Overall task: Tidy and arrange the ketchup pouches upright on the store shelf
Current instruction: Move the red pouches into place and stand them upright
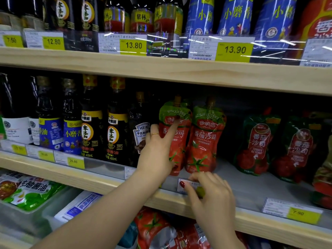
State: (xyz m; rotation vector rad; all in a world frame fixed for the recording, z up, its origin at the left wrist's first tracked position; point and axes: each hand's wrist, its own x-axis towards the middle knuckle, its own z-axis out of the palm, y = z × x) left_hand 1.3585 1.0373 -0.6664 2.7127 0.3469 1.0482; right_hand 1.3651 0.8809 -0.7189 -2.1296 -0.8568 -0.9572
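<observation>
Ketchup pouches of glossy red and green soft plastic, each with a spout on top, stand on the pale wooden store shelf, with dark glass sauce bottles on their left and darker green pouches well apart on their right. The left pouch and the right pouch touch each other and are almost upright.

My left hand grasps the left pouch at its left edge, with the index finger laid straight across the front. My right hand takes no pouch; its curled fingers pinch the small white price label on the shelf front.

I judge the pouches heavy at the bottom, soft in the belly and a little slippery. It is better to hold the side seams or the stiff spout than to squeeze the middle.
</observation>
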